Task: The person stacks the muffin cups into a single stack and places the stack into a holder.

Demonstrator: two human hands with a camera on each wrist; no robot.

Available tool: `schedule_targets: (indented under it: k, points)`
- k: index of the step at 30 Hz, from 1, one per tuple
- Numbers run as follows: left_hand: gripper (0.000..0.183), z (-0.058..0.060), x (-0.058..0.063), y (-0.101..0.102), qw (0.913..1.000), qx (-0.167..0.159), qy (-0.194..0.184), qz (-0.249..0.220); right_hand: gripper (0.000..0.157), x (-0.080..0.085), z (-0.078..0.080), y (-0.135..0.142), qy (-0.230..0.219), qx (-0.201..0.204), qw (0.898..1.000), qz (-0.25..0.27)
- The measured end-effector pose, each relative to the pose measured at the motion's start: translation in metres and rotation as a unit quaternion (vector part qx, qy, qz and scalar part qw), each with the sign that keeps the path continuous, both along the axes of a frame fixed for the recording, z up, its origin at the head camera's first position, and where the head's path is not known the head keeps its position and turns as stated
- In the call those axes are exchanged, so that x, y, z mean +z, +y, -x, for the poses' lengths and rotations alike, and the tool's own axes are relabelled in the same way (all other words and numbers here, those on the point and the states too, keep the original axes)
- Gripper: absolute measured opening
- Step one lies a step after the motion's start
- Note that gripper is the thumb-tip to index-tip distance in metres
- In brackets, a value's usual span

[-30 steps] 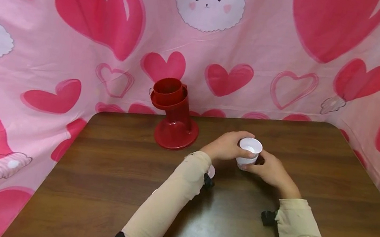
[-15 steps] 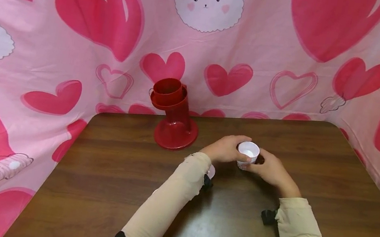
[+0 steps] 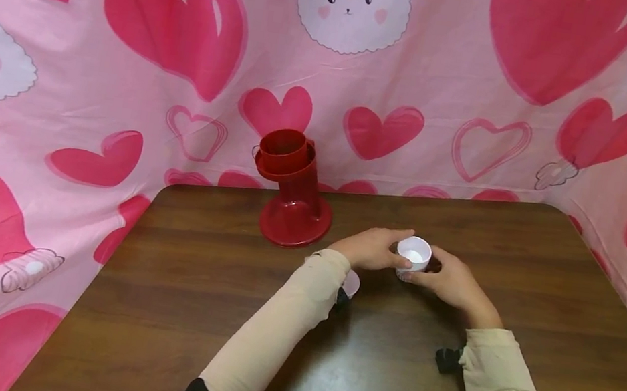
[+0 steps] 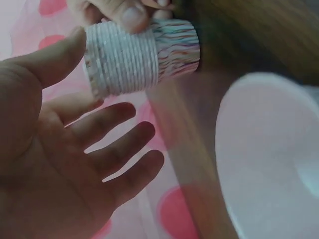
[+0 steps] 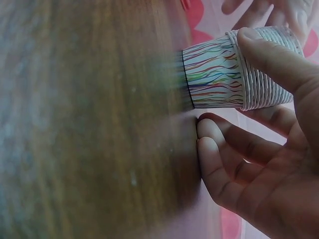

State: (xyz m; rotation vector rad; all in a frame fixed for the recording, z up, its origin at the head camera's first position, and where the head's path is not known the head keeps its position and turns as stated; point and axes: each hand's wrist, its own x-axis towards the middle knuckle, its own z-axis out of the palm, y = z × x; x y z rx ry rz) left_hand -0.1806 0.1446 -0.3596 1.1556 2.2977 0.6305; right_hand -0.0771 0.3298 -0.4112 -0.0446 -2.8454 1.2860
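A stack of nested paper cups [image 3: 413, 258] stands upright on the wooden table between both hands. The cups have white rims and wavy coloured lines on the lowest cup's wall, seen on the stack [image 5: 214, 74] in the right wrist view. With thumb and index finger, my left hand [image 3: 374, 248] pinches the stack at its top rims; its other fingers are spread apart. My right hand [image 3: 449, 282] grips the stack lower down, thumb across the stacked rims [image 5: 264, 74]. Another pale cup [image 3: 351, 284] sits beside my left wrist and looms large in the left wrist view.
A red stand [image 3: 296, 210] with a flared round base and a cup-shaped top is at the back left of the table [image 3: 171, 296]. Pink heart-printed cloth [image 3: 332, 70] hangs behind and at the sides. Black wrist cameras [image 3: 449, 360] hang under the sleeves.
The upper cup has sunk down into the stack, so the stack is shorter. My left hand has lowered slightly with it; my right hand stays around the stack.
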Motion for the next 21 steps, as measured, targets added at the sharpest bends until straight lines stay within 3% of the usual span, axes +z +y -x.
schedule_targets:
  k: [7, 14, 21]
  points:
    - [0.072, 0.001, 0.013, -0.025, 0.9984, -0.044, -0.008, 0.035, 0.068, -0.003, 0.001, 0.001, -0.006, -0.003, 1.0, 0.003]
    - [0.065, -0.002, 0.02, -0.06, 0.9916, -0.075, -0.01, 0.105, 0.071, -0.002, 0.002, -0.001, -0.016, -0.009, 1.0, 0.002]
    - [0.058, 0.002, 0.016, -0.102, 0.9923, -0.056, -0.01, 0.11, 0.071, -0.002, 0.001, -0.002, -0.011, -0.009, 1.0, -0.008]
